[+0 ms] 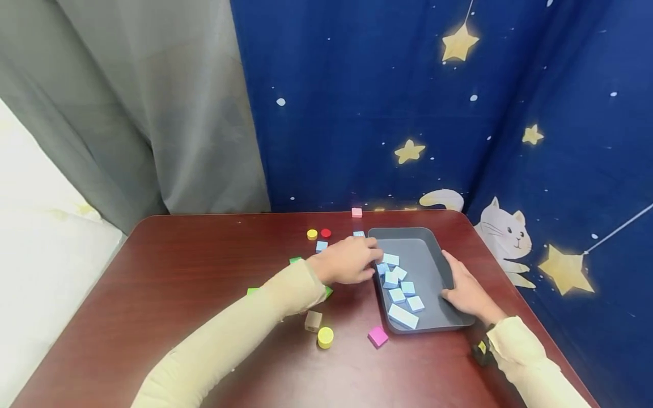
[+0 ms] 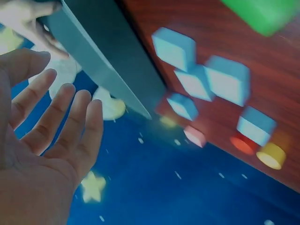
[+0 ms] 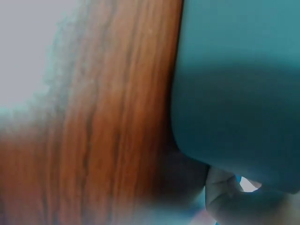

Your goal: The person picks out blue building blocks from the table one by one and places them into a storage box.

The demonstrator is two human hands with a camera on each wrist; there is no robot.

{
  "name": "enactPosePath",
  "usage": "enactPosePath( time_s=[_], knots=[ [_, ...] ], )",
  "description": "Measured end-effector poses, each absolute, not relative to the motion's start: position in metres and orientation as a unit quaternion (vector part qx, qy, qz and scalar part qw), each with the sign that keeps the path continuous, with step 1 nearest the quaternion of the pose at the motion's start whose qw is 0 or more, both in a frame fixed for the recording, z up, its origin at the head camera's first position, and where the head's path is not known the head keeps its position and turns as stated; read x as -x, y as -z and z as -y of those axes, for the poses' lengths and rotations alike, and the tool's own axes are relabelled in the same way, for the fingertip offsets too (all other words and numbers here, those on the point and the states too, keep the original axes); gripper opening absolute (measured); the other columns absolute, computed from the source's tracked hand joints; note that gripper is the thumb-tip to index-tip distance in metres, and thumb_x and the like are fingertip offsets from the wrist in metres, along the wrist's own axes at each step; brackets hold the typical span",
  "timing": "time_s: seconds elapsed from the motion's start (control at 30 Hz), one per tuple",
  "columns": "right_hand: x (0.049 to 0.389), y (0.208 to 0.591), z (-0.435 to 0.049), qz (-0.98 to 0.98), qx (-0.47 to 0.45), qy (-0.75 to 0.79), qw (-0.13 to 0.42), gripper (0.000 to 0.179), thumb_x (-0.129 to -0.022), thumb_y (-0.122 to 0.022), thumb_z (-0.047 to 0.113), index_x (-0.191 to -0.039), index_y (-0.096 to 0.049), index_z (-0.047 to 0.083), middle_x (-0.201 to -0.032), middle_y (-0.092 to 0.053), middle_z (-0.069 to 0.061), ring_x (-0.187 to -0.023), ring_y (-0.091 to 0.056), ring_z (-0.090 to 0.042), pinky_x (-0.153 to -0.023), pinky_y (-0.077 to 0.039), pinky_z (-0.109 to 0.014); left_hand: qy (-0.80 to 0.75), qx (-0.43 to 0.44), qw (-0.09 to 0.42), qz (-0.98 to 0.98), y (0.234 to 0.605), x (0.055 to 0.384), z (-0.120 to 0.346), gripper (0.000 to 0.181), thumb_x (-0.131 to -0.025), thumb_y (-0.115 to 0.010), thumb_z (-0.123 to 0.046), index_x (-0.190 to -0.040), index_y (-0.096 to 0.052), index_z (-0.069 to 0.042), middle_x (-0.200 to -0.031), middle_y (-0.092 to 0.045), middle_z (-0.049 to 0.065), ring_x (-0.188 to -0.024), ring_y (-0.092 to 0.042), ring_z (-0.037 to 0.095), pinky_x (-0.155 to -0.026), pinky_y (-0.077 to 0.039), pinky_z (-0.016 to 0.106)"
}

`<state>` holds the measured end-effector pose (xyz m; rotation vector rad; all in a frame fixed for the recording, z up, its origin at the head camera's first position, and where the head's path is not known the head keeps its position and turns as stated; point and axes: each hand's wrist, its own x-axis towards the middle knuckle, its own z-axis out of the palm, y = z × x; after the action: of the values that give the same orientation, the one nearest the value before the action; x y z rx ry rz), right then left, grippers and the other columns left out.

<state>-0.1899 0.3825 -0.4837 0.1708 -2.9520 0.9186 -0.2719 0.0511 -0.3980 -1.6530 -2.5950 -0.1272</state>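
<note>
A dark grey tray (image 1: 428, 249) lies on the table, with several light blue blocks (image 1: 403, 316) inside, mostly toward its left side. My right hand (image 1: 466, 289) grips the tray's right wall, thumb on the inner side and fingers outside. Over the tray's left rim hovers my left hand (image 1: 352, 259); in the left wrist view its fingers (image 2: 70, 112) are spread and relaxed, holding nothing. Beside the tray, left of it, stand more light blue blocks (image 2: 228, 80), partly hidden by the left hand in the head view.
A magenta block (image 1: 378, 337), a yellow cylinder (image 1: 325, 338) and a wooden cube (image 1: 313, 321) lie near the tray's front left. Green blocks (image 1: 253, 290) sit around the left forearm. Farther back are a pink block (image 1: 356, 213), a red disc (image 1: 326, 233) and a yellow disc (image 1: 312, 234).
</note>
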Motion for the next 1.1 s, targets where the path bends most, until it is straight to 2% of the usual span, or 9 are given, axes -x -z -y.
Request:
enactPosePath(
  time_s=[0.2,0.37,0.67,0.83,1.0,1.1],
  knots=[
    [0.173,0.478,-0.389,0.96,-0.053,-0.272,0.043,0.098,-0.081,-0.078,-0.007,-0.166,-0.028,-0.008,-0.147,-0.044,-0.039,-0.125,-0.054,-0.054,-0.102,-0.047,-0.07,0.053,0.497,0.005,0.866,0.404,0.281,-0.024,0.027,-0.1,-0.079,-0.022,-0.125,-0.075,-0.012,-0.121,-0.068,0.009,-0.105,-0.068,0.024,-0.097,-0.059,0.037],
    [0.16,0.471,-0.39,0.964,-0.048,-0.258,0.05,0.094,-0.081,-0.08,-0.006,-0.163,-0.034,-0.007,-0.144,-0.045,-0.038,-0.123,-0.055,-0.053,-0.099,-0.05,-0.069,0.055,0.477,-0.012,0.877,0.414,0.289,-0.015,0.031,-0.1,-0.079,-0.02,-0.13,-0.075,-0.011,-0.122,-0.068,0.01,-0.102,-0.069,0.023,-0.095,-0.061,0.036],
    [0.144,0.459,-0.381,0.969,-0.057,-0.238,0.039,0.093,-0.08,-0.084,0.003,-0.162,-0.039,-0.003,-0.142,-0.051,-0.034,-0.117,-0.06,-0.047,-0.092,-0.054,-0.066,0.041,0.431,-0.04,0.901,0.429,0.307,-0.007,0.042,-0.098,-0.084,-0.015,-0.137,-0.071,-0.012,-0.132,-0.066,0.013,-0.112,-0.069,0.026,-0.101,-0.06,0.038],
    [0.136,0.454,-0.372,0.973,-0.051,-0.223,0.021,0.091,-0.083,-0.084,0.013,-0.162,-0.04,0.0,-0.143,-0.054,-0.033,-0.114,-0.063,-0.046,-0.087,-0.056,-0.065,0.039,0.418,-0.057,0.906,0.439,0.312,-0.006,0.039,-0.097,-0.084,-0.013,-0.134,-0.072,-0.011,-0.13,-0.066,0.015,-0.111,-0.07,0.028,-0.102,-0.06,0.039],
    [0.131,0.453,-0.364,0.975,-0.041,-0.219,0.014,0.092,-0.085,-0.086,0.019,-0.162,-0.041,0.001,-0.146,-0.053,-0.034,-0.12,-0.063,-0.049,-0.09,-0.055,-0.069,0.028,0.411,-0.056,0.909,0.446,0.316,-0.007,0.037,-0.096,-0.085,-0.014,-0.131,-0.073,-0.009,-0.127,-0.066,0.016,-0.109,-0.07,0.03,-0.102,-0.06,0.041],
    [0.13,0.456,-0.361,0.975,-0.04,-0.218,0.008,0.092,-0.086,-0.087,0.022,-0.163,-0.04,0.001,-0.144,-0.053,-0.033,-0.116,-0.064,-0.047,-0.087,-0.057,-0.066,0.02,0.4,-0.063,0.914,0.451,0.318,-0.007,0.037,-0.097,-0.084,-0.016,-0.132,-0.073,-0.01,-0.125,-0.067,0.016,-0.109,-0.07,0.03,-0.102,-0.059,0.042]
  ],
)
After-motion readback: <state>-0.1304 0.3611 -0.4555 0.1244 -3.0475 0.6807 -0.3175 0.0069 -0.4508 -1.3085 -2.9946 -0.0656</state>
